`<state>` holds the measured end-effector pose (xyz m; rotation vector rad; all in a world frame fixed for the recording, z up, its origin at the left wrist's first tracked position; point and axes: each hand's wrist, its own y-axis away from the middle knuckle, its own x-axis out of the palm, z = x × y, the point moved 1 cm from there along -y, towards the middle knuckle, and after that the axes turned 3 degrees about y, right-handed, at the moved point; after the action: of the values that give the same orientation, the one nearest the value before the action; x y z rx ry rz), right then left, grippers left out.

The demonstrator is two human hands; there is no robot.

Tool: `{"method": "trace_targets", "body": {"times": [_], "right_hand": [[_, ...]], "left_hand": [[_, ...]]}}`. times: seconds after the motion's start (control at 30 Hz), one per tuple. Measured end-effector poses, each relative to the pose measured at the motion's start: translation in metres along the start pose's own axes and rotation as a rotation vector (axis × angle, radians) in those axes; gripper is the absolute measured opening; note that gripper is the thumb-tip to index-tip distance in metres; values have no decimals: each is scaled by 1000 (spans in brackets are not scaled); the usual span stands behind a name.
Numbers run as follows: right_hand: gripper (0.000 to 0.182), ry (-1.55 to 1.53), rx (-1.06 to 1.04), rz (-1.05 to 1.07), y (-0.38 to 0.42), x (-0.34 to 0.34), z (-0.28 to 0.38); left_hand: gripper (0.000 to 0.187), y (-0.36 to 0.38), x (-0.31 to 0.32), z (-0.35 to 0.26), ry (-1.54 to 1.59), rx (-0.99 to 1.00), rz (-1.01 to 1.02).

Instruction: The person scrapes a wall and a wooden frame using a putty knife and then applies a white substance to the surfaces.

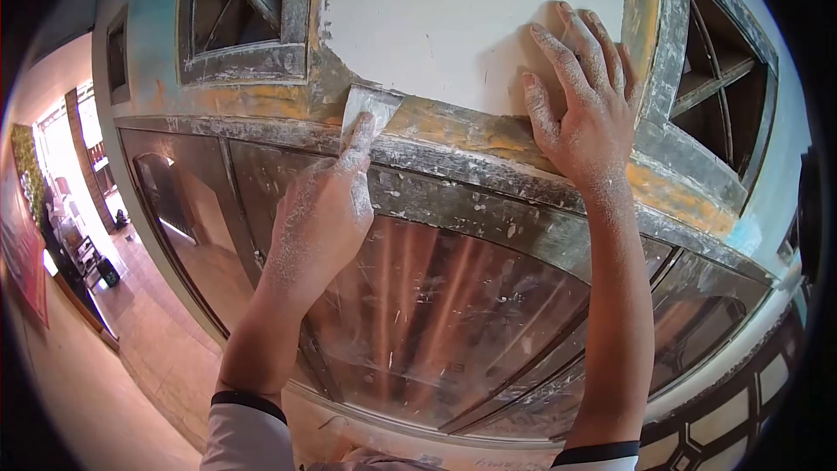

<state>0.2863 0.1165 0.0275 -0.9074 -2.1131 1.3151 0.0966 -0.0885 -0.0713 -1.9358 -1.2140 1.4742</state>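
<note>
My left hand [323,209] is closed around a putty knife [373,107], with one finger stretched along its blade. The wide metal edge rests at the lower left corner of a white panel [418,26], against a strip of patchy yellow-brown wall [462,126]; the handle is hidden in my grip. My right hand [588,96] lies spread on the lower right part of the panel, fingers pointing up, holding nothing. White dust coats both hands and the forearms.
Below runs a worn wooden frame [418,157] with paint flecks, above dusty glass panes [436,296]. Lattice vent openings [240,0] [719,74] flank the panel. A tiled floor [157,314] and a bright doorway lie far down to the left.
</note>
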Motion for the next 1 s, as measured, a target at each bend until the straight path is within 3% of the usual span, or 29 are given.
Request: {"method": "trace_targets", "body": {"times": [0.47,0.6,0.67,0.77,1.0], "right_hand": [[45,-30,4,-20,1,0,0],[44,-25,-1,-39,1,1,-1],[44,-26,-2,-35,0,1,0],[44,-22,6,-38,0,1,-2],[43,-33,-1,-56,1,3,-2]], "left_hand": [[72,4,3,-8,-4,-39,65],[71,-2,-1,-13,-46,-8,-9],[45,1,-1,-13,20,-38,18],[43,-3,-3,-18,55,-91,22],[56,1,-8,-24,-7,-49,55]]}}
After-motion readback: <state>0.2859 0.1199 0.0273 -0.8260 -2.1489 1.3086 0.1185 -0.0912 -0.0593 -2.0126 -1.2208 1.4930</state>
